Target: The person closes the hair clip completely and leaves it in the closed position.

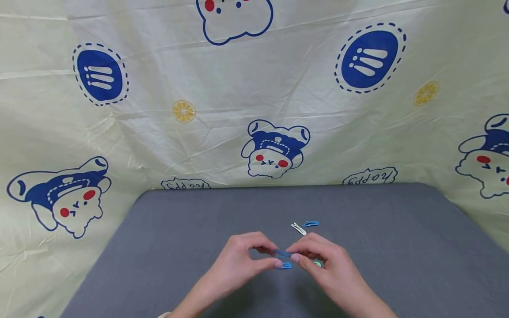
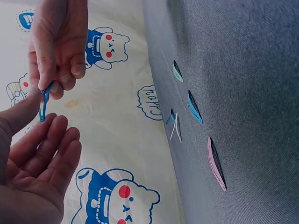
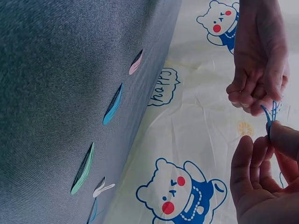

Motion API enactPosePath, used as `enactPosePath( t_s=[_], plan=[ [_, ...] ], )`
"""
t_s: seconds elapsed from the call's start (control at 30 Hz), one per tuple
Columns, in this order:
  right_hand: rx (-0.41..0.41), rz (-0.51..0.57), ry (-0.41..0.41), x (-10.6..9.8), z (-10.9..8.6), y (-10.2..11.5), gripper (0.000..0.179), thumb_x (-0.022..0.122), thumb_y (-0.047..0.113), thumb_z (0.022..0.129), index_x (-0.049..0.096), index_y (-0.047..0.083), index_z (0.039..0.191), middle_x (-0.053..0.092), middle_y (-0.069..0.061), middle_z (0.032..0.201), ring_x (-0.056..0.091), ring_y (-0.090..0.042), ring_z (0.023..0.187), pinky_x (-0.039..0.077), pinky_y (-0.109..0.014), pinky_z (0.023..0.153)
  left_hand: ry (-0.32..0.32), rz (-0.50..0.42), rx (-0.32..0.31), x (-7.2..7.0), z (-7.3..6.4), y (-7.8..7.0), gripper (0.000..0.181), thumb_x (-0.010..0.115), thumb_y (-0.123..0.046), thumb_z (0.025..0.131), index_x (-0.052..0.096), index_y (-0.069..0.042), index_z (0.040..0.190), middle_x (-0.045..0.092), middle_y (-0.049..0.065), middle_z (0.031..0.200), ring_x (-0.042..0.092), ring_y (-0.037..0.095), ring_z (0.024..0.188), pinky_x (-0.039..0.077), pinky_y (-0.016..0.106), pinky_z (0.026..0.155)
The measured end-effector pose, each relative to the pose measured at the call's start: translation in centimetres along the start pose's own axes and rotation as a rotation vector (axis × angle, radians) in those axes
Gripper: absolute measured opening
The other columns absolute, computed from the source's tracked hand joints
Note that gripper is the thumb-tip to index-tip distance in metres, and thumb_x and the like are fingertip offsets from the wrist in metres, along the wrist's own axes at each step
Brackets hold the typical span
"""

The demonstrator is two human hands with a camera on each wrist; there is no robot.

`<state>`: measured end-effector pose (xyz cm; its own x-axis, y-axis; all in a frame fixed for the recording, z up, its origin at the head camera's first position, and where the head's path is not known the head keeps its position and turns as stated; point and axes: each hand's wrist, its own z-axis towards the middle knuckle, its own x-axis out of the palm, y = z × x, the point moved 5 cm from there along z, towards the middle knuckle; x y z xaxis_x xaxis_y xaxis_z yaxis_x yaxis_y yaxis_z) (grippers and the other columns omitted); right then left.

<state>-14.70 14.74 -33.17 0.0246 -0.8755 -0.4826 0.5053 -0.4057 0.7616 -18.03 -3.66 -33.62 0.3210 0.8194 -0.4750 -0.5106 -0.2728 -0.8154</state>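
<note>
A blue snap hair clip (image 1: pixel 283 253) is held above the table between the hands, its two prongs sprung apart. My right hand (image 1: pixel 328 260) pinches one end between thumb and forefinger. The left hand (image 1: pixel 242 254) has its thumb and forefinger spread, fingertips right at the clip's other end. Below lies another blue hair clip (image 1: pixel 285 266), with a green hair clip (image 1: pixel 317 263) partly behind the right hand. A pink hair clip (image 2: pixel 216 165) shows in both wrist views but is hidden in the head view.
Farther back on the grey table (image 1: pixel 179 229) lie a white hair clip (image 1: pixel 298 229) and a blue hair clip (image 1: pixel 311 223), both with prongs sprung apart. A pale printed cloth (image 1: pixel 159 145) hangs behind the table and at its sides.
</note>
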Motion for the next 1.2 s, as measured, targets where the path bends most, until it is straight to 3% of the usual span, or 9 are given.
enactPosePath(
  t_s=[0.17, 0.4, 0.53, 0.67, 0.77, 1.07, 1.2],
  plan=[
    [0.022, 0.024, 0.01, 0.1, -0.1, -0.2, 0.014, 0.07, 0.021, 0.092, 0.073, 0.033, 0.098, 0.064, 0.012, 0.098, 0.061, -0.01, 0.086, 0.053, -0.028, 0.074, 0.007, -0.088, -0.019, 0.1, -0.1, 0.2, 0.008, 0.079, -0.02, 0.085, 0.075, -0.024, 0.092, 0.068, -0.01, 0.087, 0.064, 0.013, 0.087, 0.052, 0.031, 0.083],
    [-0.011, 0.062, 0.01, 0.3, -0.2, -0.5, 0.013, 0.07, 0.019, 0.092, 0.073, 0.029, 0.1, 0.066, 0.01, 0.099, 0.062, -0.012, 0.086, 0.053, -0.029, 0.075, 0.009, -0.143, 0.046, 0.4, 0.0, 0.2, 0.004, 0.076, -0.015, 0.088, 0.075, -0.018, 0.087, 0.067, -0.009, 0.083, 0.063, 0.013, 0.084, 0.052, 0.034, 0.082],
    [0.02, 0.139, 0.025, 0.4, -0.1, -1.2, 0.012, 0.07, 0.018, 0.091, 0.074, 0.024, 0.101, 0.068, 0.007, 0.097, 0.063, -0.014, 0.087, 0.054, -0.031, 0.077, 0.006, -0.173, 0.077, 0.5, 0.0, 0.2, 0.005, 0.075, -0.011, 0.088, 0.075, -0.016, 0.086, 0.066, -0.007, 0.082, 0.063, 0.014, 0.082, 0.052, 0.033, 0.081],
    [0.02, 0.208, 0.02, 0.5, -0.1, -1.7, 0.012, 0.071, 0.013, 0.09, 0.074, 0.019, 0.1, 0.069, 0.002, 0.094, 0.063, -0.017, 0.084, 0.054, -0.03, 0.074, 0.015, -0.204, 0.062, 0.5, 0.1, 0.4, 0.005, 0.075, -0.011, 0.087, 0.075, -0.014, 0.084, 0.066, -0.005, 0.08, 0.062, 0.015, 0.081, 0.052, 0.032, 0.079],
    [-0.008, 0.213, -0.006, 0.6, -0.1, -1.8, 0.012, 0.072, 0.009, 0.089, 0.074, 0.017, 0.098, 0.069, -0.001, 0.092, 0.062, -0.018, 0.081, 0.054, -0.03, 0.071, 0.01, -0.2, 0.054, 0.5, 0.1, 0.5, 0.005, 0.075, -0.011, 0.087, 0.075, -0.015, 0.084, 0.066, -0.005, 0.08, 0.062, 0.015, 0.08, 0.052, 0.032, 0.078],
    [-0.059, 0.044, -0.134, 1.2, -0.5, -1.5, 0.02, 0.076, 0.006, 0.085, 0.07, 0.024, 0.093, 0.064, 0.01, 0.087, 0.061, -0.01, 0.075, 0.053, -0.027, 0.066, -0.099, -0.067, 0.047, 0.6, -0.1, 0.6, 0.013, 0.078, -0.014, 0.085, 0.074, -0.025, 0.08, 0.065, -0.014, 0.078, 0.063, 0.01, 0.078, 0.052, 0.031, 0.075],
    [-0.114, 0.006, -0.19, 1.4, -0.8, -1.3, 0.026, 0.077, 0.0, 0.083, 0.068, 0.022, 0.092, 0.063, 0.01, 0.085, 0.061, -0.008, 0.071, 0.052, -0.025, 0.064, -0.126, -0.013, 0.06, 0.8, -0.1, 0.5, 0.014, 0.078, -0.013, 0.086, 0.072, -0.022, 0.077, 0.064, -0.016, 0.075, 0.061, 0.007, 0.075, 0.051, 0.028, 0.071]
  ],
)
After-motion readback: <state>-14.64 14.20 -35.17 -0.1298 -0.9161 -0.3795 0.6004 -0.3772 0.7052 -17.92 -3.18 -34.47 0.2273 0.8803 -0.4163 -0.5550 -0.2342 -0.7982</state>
